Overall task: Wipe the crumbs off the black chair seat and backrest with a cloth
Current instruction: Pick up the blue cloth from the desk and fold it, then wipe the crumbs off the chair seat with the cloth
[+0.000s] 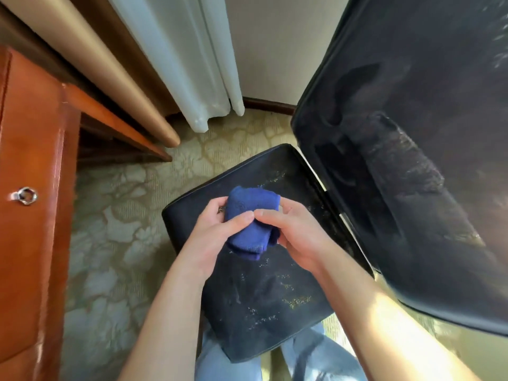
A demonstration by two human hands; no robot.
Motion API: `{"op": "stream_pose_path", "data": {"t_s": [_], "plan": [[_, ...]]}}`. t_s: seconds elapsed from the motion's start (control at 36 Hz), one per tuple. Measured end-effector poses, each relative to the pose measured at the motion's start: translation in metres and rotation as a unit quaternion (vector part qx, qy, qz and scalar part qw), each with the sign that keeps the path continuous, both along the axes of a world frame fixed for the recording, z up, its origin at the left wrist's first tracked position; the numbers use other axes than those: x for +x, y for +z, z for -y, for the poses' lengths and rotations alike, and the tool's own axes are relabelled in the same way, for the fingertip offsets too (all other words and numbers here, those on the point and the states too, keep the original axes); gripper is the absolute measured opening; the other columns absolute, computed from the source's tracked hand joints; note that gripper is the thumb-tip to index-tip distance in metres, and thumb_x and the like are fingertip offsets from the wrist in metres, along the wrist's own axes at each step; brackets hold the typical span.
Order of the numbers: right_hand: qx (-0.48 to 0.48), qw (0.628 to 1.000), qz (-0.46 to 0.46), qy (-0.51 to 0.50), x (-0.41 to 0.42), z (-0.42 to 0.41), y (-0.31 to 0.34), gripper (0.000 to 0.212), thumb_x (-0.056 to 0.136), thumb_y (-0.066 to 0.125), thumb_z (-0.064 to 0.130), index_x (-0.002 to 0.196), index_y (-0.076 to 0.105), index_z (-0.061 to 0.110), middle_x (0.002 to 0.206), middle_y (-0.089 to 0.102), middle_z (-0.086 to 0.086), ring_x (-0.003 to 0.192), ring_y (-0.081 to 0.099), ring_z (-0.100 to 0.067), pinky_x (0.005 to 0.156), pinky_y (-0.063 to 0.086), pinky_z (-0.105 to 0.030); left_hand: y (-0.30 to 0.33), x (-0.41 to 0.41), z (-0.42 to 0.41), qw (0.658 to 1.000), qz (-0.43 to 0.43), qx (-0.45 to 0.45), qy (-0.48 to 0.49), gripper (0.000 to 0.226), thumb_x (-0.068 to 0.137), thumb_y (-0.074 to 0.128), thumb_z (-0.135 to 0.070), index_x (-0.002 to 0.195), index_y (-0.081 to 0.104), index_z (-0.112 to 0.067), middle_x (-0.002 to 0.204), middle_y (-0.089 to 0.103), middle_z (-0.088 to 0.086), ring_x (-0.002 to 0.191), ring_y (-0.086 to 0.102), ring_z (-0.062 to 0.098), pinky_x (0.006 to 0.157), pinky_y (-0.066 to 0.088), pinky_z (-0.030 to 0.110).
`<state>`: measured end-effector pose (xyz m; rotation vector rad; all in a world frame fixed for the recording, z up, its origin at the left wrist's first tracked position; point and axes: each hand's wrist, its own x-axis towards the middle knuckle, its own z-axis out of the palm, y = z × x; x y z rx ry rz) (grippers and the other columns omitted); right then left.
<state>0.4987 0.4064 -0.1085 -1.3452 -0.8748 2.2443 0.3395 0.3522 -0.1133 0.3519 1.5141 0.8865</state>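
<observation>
A folded blue cloth [251,222] is held between both of my hands above the middle of the black chair seat [264,301]. My left hand [213,235] grips its left side, thumb on top. My right hand [298,233] grips its right side, thumb touching the left thumb. Pale crumbs [298,301] lie scattered over the seat, mostly on the near half and near the far edge. The black backrest [412,149] rises at the right, dusty, with faint crumbs near its top right corner.
An orange-brown wooden cabinet [30,215] with a metal ring pull [26,195] stands at the left. White curtains [198,64] hang at the far wall. Patterned carpet [115,215] lies between cabinet and chair. Legs in blue jeans [316,356] show below the seat.
</observation>
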Motion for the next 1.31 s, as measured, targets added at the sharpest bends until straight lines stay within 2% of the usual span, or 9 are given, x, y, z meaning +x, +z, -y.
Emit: {"op": "stream_pose_path", "data": {"t_s": [0.22, 0.36, 0.61, 0.69, 0.83, 0.92, 1.06, 1.17, 1.31], "plan": [[0.121, 0.975, 0.176, -0.060, -0.012, -0.014, -0.054, 0.004, 0.084, 0.073, 0.004, 0.087, 0.072, 0.006, 0.075, 0.064, 0.012, 0.071, 0.058, -0.003, 0.065, 0.048, -0.029, -0.063, -0.008, -0.032, 1.000, -0.016, -0.016, -0.014, 0.040, 0.083, 0.080, -0.005, 0.117, 0.059, -0.007, 0.103, 0.078, 0.010, 0.094, 0.074, 0.019, 0.073, 0.057, 0.022], [0.032, 0.983, 0.148, -0.102, -0.024, -0.020, -0.096, 0.037, 0.083, 0.081, 0.021, 0.114, 0.064, 0.032, 0.111, 0.072, 0.005, 0.100, 0.069, -0.009, 0.074, 0.055, -0.022, -0.103, -0.028, -0.050, 0.998, 0.040, -0.005, -0.039, 0.044, 0.072, 0.077, -0.019, 0.113, 0.064, -0.009, 0.103, 0.077, 0.009, 0.095, 0.074, 0.018, 0.081, 0.058, 0.027], [-0.075, 0.986, 0.094, -0.112, -0.041, -0.026, -0.146, 0.036, 0.077, 0.085, 0.018, 0.109, 0.069, 0.017, 0.108, 0.075, -0.003, 0.101, 0.072, -0.021, 0.089, 0.059, -0.048, -0.154, -0.055, -0.074, 0.993, 0.056, -0.006, -0.100, 0.037, 0.078, 0.072, -0.018, 0.112, 0.069, -0.005, 0.110, 0.075, 0.017, 0.101, 0.072, 0.025, 0.089, 0.056, 0.036], [-0.117, 0.982, 0.056, -0.135, -0.040, -0.030, -0.156, 0.048, 0.069, 0.081, 0.017, 0.114, 0.068, 0.008, 0.107, 0.075, -0.008, 0.097, 0.072, -0.022, 0.081, 0.060, -0.042, -0.161, -0.053, -0.079, 0.994, 0.037, 0.008, -0.102, 0.035, 0.078, 0.074, -0.018, 0.109, 0.070, -0.005, 0.107, 0.076, 0.018, 0.098, 0.072, 0.025, 0.088, 0.058, 0.037], [-0.079, 0.970, 0.124, -0.194, -0.032, -0.044, -0.153, 0.031, 0.079, 0.079, 0.003, 0.108, 0.070, 0.002, 0.104, 0.075, -0.017, 0.088, 0.072, -0.022, 0.081, 0.062, -0.043, -0.167, -0.041, -0.091, 0.987, -0.075, 0.036, -0.139, 0.021, 0.083, 0.078, -0.022, 0.104, 0.073, -0.022, 0.099, 0.077, -0.001, 0.093, 0.071, 0.010, 0.086, 0.055, 0.031], [-0.002, 0.942, 0.235, -0.241, -0.022, -0.052, -0.156, 0.031, 0.076, 0.081, 0.010, 0.105, 0.069, 0.006, 0.097, 0.074, -0.018, 0.084, 0.073, -0.022, 0.077, 0.063, -0.045, -0.171, -0.047, -0.099, 0.964, -0.203, 0.048, -0.167, 0.016, 0.095, 0.068, -0.019, 0.105, 0.070, -0.032, 0.106, 0.071, -0.012, 0.098, 0.065, -0.001, 0.092, 0.049, 0.025], [0.136, 0.856, 0.446, -0.225, -0.013, -0.061, -0.167, 0.052, 0.071, 0.085, 0.026, 0.108, 0.050, 0.033, 0.093, 0.064, 0.020, 0.088, 0.062, 0.005, 0.080, 0.047, -0.021, -0.180, -0.071, -0.110, 0.875, -0.419, 0.045, -0.240, 0.029, 0.094, 0.063, -0.016, 0.121, 0.066, -0.024, 0.129, 0.058, 0.000, 0.124, 0.049, 0.028, 0.108, 0.035, 0.035], [0.214, 0.788, 0.532, -0.222, -0.014, -0.063, -0.174, 0.061, 0.075, 0.082, 0.033, 0.125, 0.048, 0.032, 0.120, 0.058, 0.013, 0.114, 0.058, -0.016, 0.091, 0.049, -0.036, -0.186, -0.078, -0.119, 0.857, -0.429, -0.009, -0.286, 0.045, 0.094, 0.062, -0.016, 0.137, 0.054, -0.028, 0.143, 0.049, 0.002, 0.133, 0.043, 0.029, 0.113, 0.033, 0.045], [0.236, 0.739, 0.588, -0.227, -0.016, -0.069, -0.183, 0.068, 0.075, 0.083, 0.029, 0.134, 0.049, 0.024, 0.127, 0.054, 0.009, 0.121, 0.049, -0.019, 0.081, 0.038, -0.030, -0.202, -0.077, -0.119, 0.830, -0.437, -0.051, -0.344, 0.050, 0.097, 0.058, -0.019, 0.145, 0.048, -0.031, 0.149, 0.047, 0.000, 0.135, 0.041, 0.032, 0.113, 0.033, 0.056]]}}
